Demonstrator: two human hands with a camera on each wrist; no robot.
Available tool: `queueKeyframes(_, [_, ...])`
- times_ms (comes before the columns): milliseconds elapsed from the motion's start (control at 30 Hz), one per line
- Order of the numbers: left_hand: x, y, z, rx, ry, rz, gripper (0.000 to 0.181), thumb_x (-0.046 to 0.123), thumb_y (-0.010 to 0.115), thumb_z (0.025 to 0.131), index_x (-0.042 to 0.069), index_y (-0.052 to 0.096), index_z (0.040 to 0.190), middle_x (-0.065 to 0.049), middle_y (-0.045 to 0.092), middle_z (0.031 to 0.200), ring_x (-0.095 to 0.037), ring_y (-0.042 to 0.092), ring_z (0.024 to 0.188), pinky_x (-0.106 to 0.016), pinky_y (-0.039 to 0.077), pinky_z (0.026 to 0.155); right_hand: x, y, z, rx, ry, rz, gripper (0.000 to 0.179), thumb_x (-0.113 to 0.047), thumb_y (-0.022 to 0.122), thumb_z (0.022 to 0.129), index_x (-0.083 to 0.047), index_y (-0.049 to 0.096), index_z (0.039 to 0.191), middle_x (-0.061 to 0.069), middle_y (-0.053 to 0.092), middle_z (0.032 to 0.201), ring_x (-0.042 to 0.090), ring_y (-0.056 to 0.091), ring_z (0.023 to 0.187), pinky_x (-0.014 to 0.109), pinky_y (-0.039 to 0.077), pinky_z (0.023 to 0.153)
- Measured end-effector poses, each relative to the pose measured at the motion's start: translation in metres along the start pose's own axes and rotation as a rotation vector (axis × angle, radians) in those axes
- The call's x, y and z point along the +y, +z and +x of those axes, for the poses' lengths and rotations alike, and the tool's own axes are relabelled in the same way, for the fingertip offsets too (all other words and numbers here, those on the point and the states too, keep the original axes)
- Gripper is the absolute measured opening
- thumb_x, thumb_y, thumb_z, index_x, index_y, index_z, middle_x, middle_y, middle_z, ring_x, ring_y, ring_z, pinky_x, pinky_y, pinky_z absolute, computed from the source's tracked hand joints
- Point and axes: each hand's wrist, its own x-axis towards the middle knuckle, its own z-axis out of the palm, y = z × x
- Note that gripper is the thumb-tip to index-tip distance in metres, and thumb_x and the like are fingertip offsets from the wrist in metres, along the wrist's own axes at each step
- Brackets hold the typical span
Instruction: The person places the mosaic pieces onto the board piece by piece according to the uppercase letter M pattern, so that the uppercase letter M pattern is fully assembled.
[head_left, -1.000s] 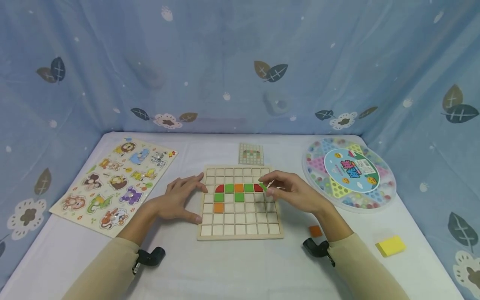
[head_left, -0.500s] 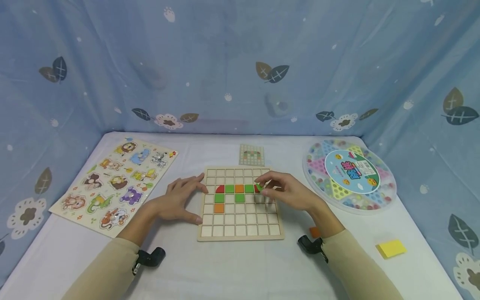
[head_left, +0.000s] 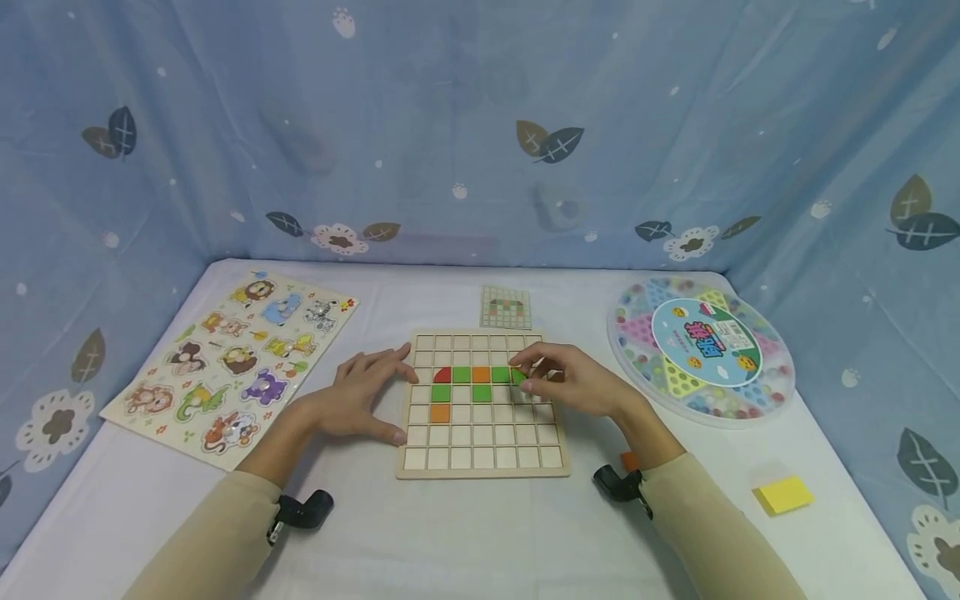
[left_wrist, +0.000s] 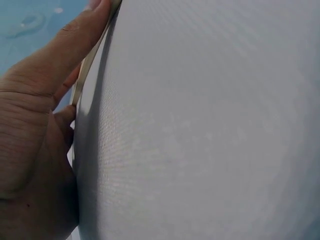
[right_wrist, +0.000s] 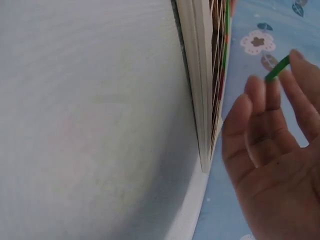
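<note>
My right hand [head_left: 573, 383] pinches a small green tile [right_wrist: 278, 69] between thumb and fingertips, over the upper right of a wooden grid board [head_left: 483, 473]. In the right wrist view the tile is tipped and clear of the board's face. Lying in the grid are a red tile [head_left: 443, 375] with a rounded corner, several square green tiles [head_left: 461, 375] and two orange tiles [head_left: 440, 413]. The red tile at the right end of the row is hidden behind the held one. My left hand [head_left: 360, 396] rests at the board's left edge, fingers spread, thumb [left_wrist: 75, 45] touching the rim.
Behind the board lies a small pattern card [head_left: 506, 308]. An animal puzzle [head_left: 247, 354] is at left, a round clear game box [head_left: 701, 350] at right. A loose orange tile [head_left: 630, 461] sits partly behind the right wrist, and a yellow block [head_left: 783, 496] lies farther right.
My right hand has shifted slightly left with the green tile, which now covers the red tile at the row's end. The left hand stays in place.
</note>
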Motion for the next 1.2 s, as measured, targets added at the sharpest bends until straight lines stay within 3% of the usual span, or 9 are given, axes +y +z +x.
queueKeyframes(267, [-0.0019, 0.0006, 0.0, 0.0, -0.003, 0.002, 0.077, 0.059, 0.089, 0.069, 0.031, 0.052, 0.13, -0.005, 0.012, 0.174, -0.041, 0.012, 0.154, -0.068, 0.005, 0.118, -0.0013, 0.005, 0.0033, 0.003, 0.023, -0.194, 0.034, -0.015, 0.074, 0.096, -0.008, 0.065, 0.128, 0.002, 0.067, 0.111, 0.017, 0.063, 0.094, 0.034, 0.056, 0.083])
queueKeyframes(767, [0.0019, -0.0003, 0.0, 0.005, 0.001, 0.009, 0.078, 0.057, 0.089, 0.069, 0.03, 0.051, 0.131, -0.006, 0.013, 0.173, -0.043, 0.013, 0.153, -0.068, 0.006, 0.118, -0.004, 0.0065, 0.0047, -0.018, 0.022, -0.268, 0.03, -0.011, 0.074, 0.095, -0.008, 0.067, 0.124, 0.002, 0.067, 0.107, 0.018, 0.061, 0.091, 0.03, 0.055, 0.08])
queueKeyframes(1200, [0.0035, -0.0011, 0.0001, 0.001, -0.004, 0.012, 0.079, 0.056, 0.09, 0.068, 0.03, 0.05, 0.131, -0.005, 0.012, 0.174, -0.041, 0.012, 0.154, -0.068, 0.005, 0.118, -0.0046, 0.0071, 0.0053, -0.037, 0.013, -0.348, 0.027, -0.009, 0.074, 0.094, -0.011, 0.072, 0.121, 0.001, 0.067, 0.111, 0.018, 0.059, 0.092, 0.035, 0.054, 0.083])
